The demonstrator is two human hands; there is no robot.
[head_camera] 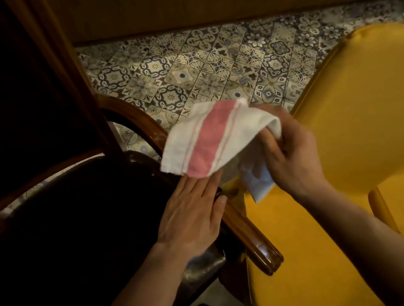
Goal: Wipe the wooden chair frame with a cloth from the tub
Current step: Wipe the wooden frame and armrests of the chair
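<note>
The left hand (193, 212) lies flat, fingers together, on the dark seat (96, 216) beside the wooden armrest (252, 235). Beyond it the right hand (290, 152) grips a white, pink-striped cloth (209, 139), held above the armrest, with a yellow chair (355, 108) alongside and patterned tiles (210, 65) behind

Hidden and cut-off parts around the wooden armrest (243, 231)

The cloth (209, 139) covers the middle of the armrest and the left hand's (194, 220) fingertips; the right hand's (290, 152) fingers are buried in its folds. Left of the armrest, the dark seat (83, 231) is lost in shadow. Right of it, the yellow chair (357, 121) runs off the frame edge.
</note>
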